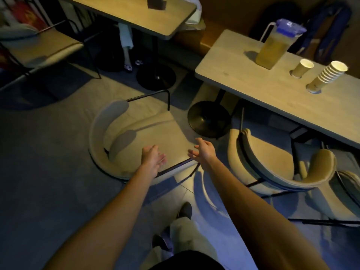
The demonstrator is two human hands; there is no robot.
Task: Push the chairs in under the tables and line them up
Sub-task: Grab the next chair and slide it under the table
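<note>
Both arms reach forward over a beige chair point(136, 137) that stands on open floor, under neither worktop. Its curved back lies to the left of the left hand point(153, 158), and its seat spreads beyond both hands. The left hand is spread with straight fingers and grips nothing. It is blurred, so it may be brushing the near seat edge or just hovering above it. The right hand point(204, 151) is likewise loose and empty, fingers fanned, above the seat's right corner.

To the right of the right hand a second chair point(282, 166) sits partly tucked beneath the long worktop point(253, 90), its rounded back toward the person. Another chair point(348, 191) shows at the frame edge further right.

On that worktop, well beyond the right hand, stands a clear pitcher point(272, 47) with a blue lid, mostly filled with yellowish liquid. Beside it is a single paper cup point(303, 68), upright and white inside; whether it holds anything cannot be told. Next to that is a stack of nested cups point(327, 76).

Far ahead of the left hand is a second worktop point(136, 14) on a black pedestal, with a fourth chair point(42, 47) off to its left.
</note>
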